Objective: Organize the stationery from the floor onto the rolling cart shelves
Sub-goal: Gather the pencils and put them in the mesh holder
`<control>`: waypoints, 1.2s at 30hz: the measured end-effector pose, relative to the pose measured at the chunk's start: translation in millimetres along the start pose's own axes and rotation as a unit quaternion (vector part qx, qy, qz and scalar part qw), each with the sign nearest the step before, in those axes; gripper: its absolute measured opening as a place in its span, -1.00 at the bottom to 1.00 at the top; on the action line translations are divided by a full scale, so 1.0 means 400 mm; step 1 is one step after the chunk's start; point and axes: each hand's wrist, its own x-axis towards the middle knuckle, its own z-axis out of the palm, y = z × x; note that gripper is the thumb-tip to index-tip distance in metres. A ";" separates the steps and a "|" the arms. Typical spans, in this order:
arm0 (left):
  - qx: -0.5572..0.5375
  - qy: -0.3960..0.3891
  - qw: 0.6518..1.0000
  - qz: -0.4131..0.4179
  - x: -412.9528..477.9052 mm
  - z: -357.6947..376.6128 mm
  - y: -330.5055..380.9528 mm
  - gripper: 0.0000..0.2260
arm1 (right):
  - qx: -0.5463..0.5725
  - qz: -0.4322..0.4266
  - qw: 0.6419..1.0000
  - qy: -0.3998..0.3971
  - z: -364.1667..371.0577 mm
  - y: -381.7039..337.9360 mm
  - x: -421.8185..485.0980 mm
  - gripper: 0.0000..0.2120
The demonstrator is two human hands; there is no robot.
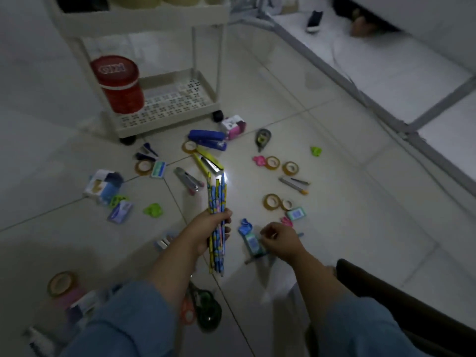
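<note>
My left hand point(208, 229) grips a bundle of blue patterned pencils point(217, 202), held upright above the tiled floor. My right hand point(279, 239) hovers low over the floor with fingers curled, beside a small teal box point(251, 240); a pencil point(253, 259) lies under it, and whether the fingers hold it is not visible. The white rolling cart point(164, 104) stands at the upper left with a red tin point(118, 83) on its bottom shelf. Scattered stationery lies between: a blue stapler point(207, 139), several tape rolls point(272, 163), a grey stapler point(188, 180).
Small boxes point(104, 188) and green clips point(153, 210) lie at the left. Scissors point(203, 309) and a tape roll point(61, 280) are near my left sleeve. A dark chair edge point(386, 292) sits at the lower right. A white mattress point(386, 81) fills the upper right.
</note>
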 end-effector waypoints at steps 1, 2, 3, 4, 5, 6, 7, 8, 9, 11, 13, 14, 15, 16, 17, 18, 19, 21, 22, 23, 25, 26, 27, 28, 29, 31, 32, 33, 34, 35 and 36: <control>0.004 0.001 1.000 -0.005 0.003 0.009 -0.009 -0.91 | -0.062 -0.014 0.998 -0.027 -0.001 0.022 -0.012 -0.81; 0.008 0.003 1.000 -0.010 0.005 0.015 -0.015 -0.91 | -0.112 -0.028 0.993 -0.039 -0.003 0.039 -0.022 -0.78; 0.012 0.006 1.000 -0.014 0.009 0.019 -0.021 -0.91 | -0.150 -0.043 0.987 -0.041 -0.002 0.053 -0.030 -0.76; 0.015 0.009 1.000 -0.018 0.013 0.021 -0.026 -0.90 | -0.183 -0.066 0.980 -0.035 -0.001 0.064 -0.035 -0.75; 0.018 0.013 1.000 -0.021 0.017 0.022 -0.030 -0.90 | -0.215 -0.091 0.972 -0.030 0.000 0.071 -0.037 -0.76; 0.019 0.016 0.999 -0.022 0.021 0.022 -0.032 -0.90 | -0.247 -0.115 0.962 -0.029 0.000 0.075 -0.038 -0.78; 0.020 0.018 0.999 -0.022 0.028 0.022 -0.035 -0.91 | -0.279 -0.134 0.950 -0.032 -0.001 0.076 -0.036 -0.80; 0.022 0.019 0.999 -0.021 0.032 0.021 -0.036 -0.91 | -0.310 -0.150 0.938 -0.035 -0.003 0.074 -0.033 -0.80; 0.024 0.021 0.999 -0.020 0.037 0.020 -0.035 -0.92 | -0.336 -0.161 0.927 -0.037 -0.004 0.070 -0.031 -0.79; 0.022 0.028 0.999 -0.018 0.045 0.015 -0.030 -0.94 | -0.348 -0.185 0.919 -0.016 -0.009 0.059 -0.027 -0.80; 0.006 0.035 0.999 -0.015 0.051 0.009 -0.020 -0.95 | -0.293 -0.191 0.936 0.043 -0.015 0.041 -0.023 -0.85; -0.008 0.037 0.999 -0.013 0.052 0.007 -0.014 -0.94 | -0.247 -0.186 0.947 0.084 -0.015 0.027 -0.018 -0.87; -0.023 0.036 0.999 -0.009 0.054 0.003 -0.006 -0.92 | -0.196 -0.178 0.956 0.127 -0.014 0.007 -0.008 -0.89; -0.036 0.029 0.999 -0.008 0.056 0.002 0.001 -0.91 | -0.139 -0.165 0.962 0.167 -0.011 -0.020 0.004 -0.90; -0.042 0.021 0.999 -0.009 0.058 0.002 0.008 -0.91 | -0.073 -0.150 0.966 0.199 -0.007 -0.050 0.019 -0.90; -0.044 0.012 0.999 -0.008 0.058 0.002 0.016 -0.92 | 0.001 -0.132 0.968 0.215 -0.001 -0.086 0.032 -0.88; -0.044 0.003 0.999 -0.005 0.058 0.000 0.024 -0.93 | 0.081 -0.111 0.968 0.209 0.003 -0.125 0.042 -0.85; -0.051 -0.009 0.999 0.003 0.053 -0.003 0.041 -0.94 | 0.248 -0.062 0.955 0.148 0.006 -0.205 0.059 -0.82; -0.061 -0.007 0.998 0.010 0.051 -0.008 0.050 -0.96 | 0.317 -0.042 0.942 0.105 0.007 -0.240 0.066 -0.83; -0.073 0.000 0.997 0.021 0.047 -0.014 0.058 -0.95 | 0.358 -0.030 0.931 0.066 0.010 -0.269 0.072 -0.85; -0.096 0.016 0.994 0.041 0.038 -0.034 0.073 -0.85 | 0.371 -0.030 0.928 -0.004 0.023 -0.319 0.080 -0.89; -0.102 0.019 0.993 0.049 0.035 -0.047 0.081 -0.80 | 0.362 -0.036 0.931 -0.027 0.030 -0.340 0.084 -0.89; -0.101 0.022 0.993 0.053 0.030 -0.061 0.087 -0.78 | 0.356 -0.038 0.933 -0.040 0.042 -0.357 0.091 -0.88; -0.102 0.028 0.993 0.057 0.025 -0.077 0.094 -0.77 | 0.349 -0.038 0.935 -0.048 0.053 -0.373 0.097 -0.85; -0.106 0.039 0.992 0.059 0.020 -0.093 0.100 -0.77 | 0.341 -0.038 0.938 -0.054 0.062 -0.387 0.100 -0.82; -0.119 0.058 0.989 0.069 0.010 -0.122 0.111 -0.79 | 0.324 -0.055 0.942 -0.074 0.074 -0.415 0.107 -0.81; -0.126 0.067 0.987 0.077 0.005 -0.136 0.116 -0.80 | 0.317 -0.068 0.942 -0.087 0.077 -0.429 0.113 -0.82; -0.131 0.079 0.985 0.084 0.001 -0.149 0.119 -0.82 | 0.313 -0.078 0.941 -0.102 0.082 -0.444 0.122 -0.83; -0.133 0.092 0.983 0.089 -0.005 -0.162 0.122 -0.86 | 0.304 -0.083 0.942 -0.114 0.083 -0.463 0.130 -0.83; -0.129 0.102 0.982 0.091 -0.010 -0.176 0.123 -0.90 | 0.299 -0.077 0.944 -0.119 0.088 -0.482 0.143 -0.83; -0.118 0.107 0.983 0.088 -0.016 -0.188 0.125 -0.91 | 0.301 -0.067 0.944 -0.119 0.093 -0.499 0.158 -0.82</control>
